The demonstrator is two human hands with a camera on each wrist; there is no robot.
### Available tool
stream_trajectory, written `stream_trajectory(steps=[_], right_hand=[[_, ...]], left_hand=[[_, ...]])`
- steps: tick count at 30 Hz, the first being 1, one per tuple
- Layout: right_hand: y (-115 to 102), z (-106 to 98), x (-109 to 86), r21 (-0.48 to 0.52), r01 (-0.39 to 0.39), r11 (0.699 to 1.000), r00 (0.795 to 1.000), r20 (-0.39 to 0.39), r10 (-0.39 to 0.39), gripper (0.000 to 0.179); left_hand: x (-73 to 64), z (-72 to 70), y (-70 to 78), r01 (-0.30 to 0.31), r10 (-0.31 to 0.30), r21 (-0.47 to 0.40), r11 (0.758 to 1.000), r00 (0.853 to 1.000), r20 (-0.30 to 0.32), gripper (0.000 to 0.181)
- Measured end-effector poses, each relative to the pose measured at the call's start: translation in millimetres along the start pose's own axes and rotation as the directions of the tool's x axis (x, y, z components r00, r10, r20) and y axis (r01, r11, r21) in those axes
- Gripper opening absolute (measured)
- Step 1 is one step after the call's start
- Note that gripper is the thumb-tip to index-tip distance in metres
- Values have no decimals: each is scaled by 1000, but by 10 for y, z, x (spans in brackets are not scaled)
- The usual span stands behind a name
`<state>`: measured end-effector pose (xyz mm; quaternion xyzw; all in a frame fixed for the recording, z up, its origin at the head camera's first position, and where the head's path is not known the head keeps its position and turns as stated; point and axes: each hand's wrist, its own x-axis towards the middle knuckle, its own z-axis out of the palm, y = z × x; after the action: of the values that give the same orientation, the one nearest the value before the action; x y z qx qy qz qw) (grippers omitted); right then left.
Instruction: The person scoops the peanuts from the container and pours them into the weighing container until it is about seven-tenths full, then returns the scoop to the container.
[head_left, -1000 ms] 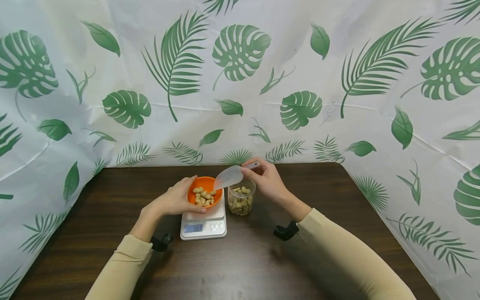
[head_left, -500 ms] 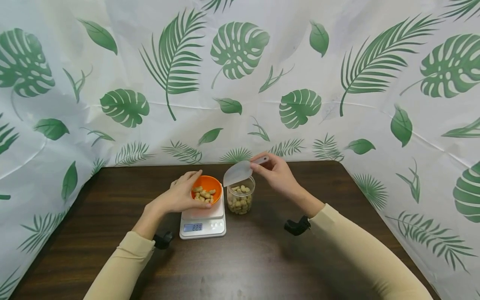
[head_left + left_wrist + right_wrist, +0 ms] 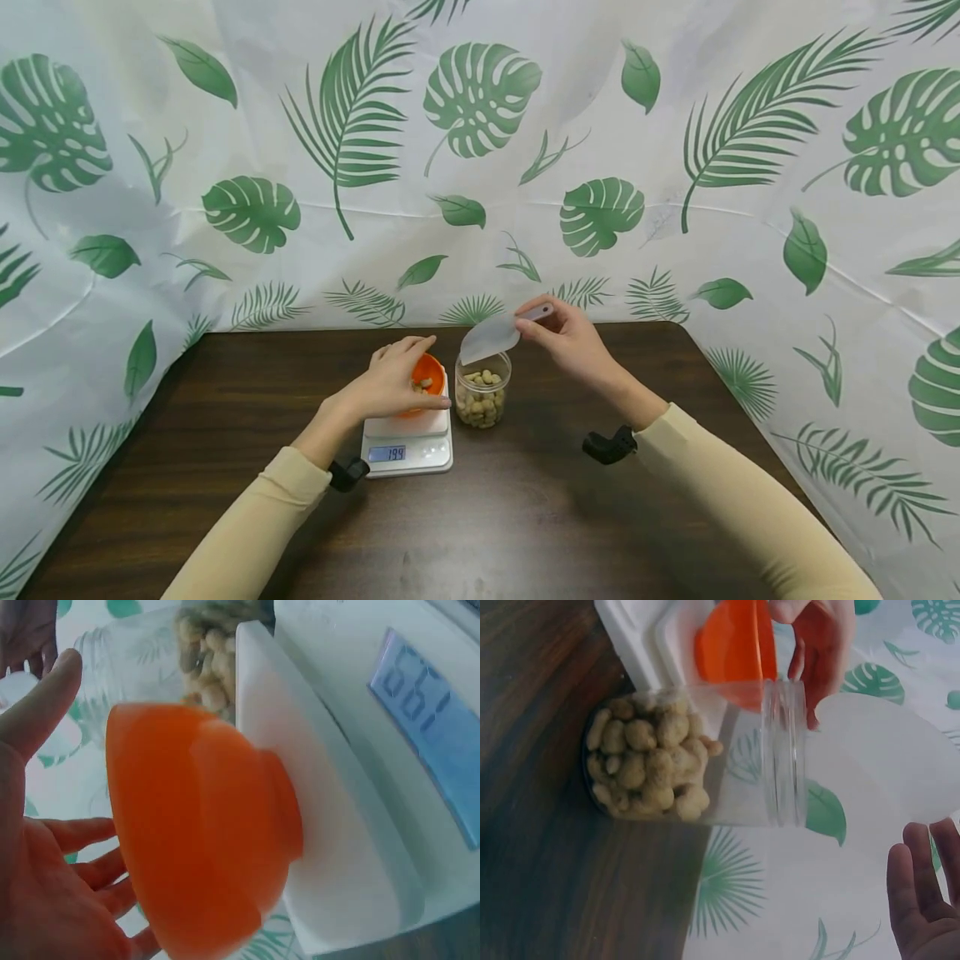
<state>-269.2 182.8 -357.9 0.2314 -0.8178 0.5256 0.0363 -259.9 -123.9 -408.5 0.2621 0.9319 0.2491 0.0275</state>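
Observation:
An orange bowl (image 3: 429, 375) with peanuts in it stands on a white kitchen scale (image 3: 438, 462), whose lit display (image 3: 424, 701) shows digits that look like 199. My left hand (image 3: 386, 385) spreads over the bowl's left and near side, hiding much of it; in the left wrist view its fingers lie loosely beside the rim, not curled round it. Between thumb and fingers my right hand (image 3: 573, 346) pinches the handle of a translucent white scoop (image 3: 489, 337). The scoop's blade hangs tilted above an uncapped clear jar (image 3: 482, 404), partly filled with peanuts (image 3: 649, 757).
Close to the scale's right side stands the jar, upright on a dark wooden table (image 3: 510, 525). A white sheet with green leaves (image 3: 480, 250) hangs behind the table's back edge. Each wrist carries a black camera mount (image 3: 609, 446).
My right hand has moved right and slightly up with the scoop, from over the bowl to over the jar. My left hand has shifted right across the bowl. The scale's digits have changed.

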Motion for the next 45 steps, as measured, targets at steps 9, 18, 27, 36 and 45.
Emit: stream_trajectory(steps=[9,18,27,36,45], right_hand=[[10,-99,-9,-67,36,997,998,59,-32,19],[61,-39,17,-198,83,977,990,129,-58,11],[14,62,55,-300,191,935,972,190,-138,12],[-46,200,112,-441,328,836,932,295,-210,14],[-174,327,140,-566,369,737,907,391,-154,11]], left_hand=[[99,86,94,-51,51,21,998,999,1,96],[186,154,163,-67,67,12,998,997,27,94],[272,203,201,-69,72,-65,995,997,41,92],[347,247,223,-62,66,-92,994,997,40,92],[386,268,221,-56,60,-112,992,997,41,85]])
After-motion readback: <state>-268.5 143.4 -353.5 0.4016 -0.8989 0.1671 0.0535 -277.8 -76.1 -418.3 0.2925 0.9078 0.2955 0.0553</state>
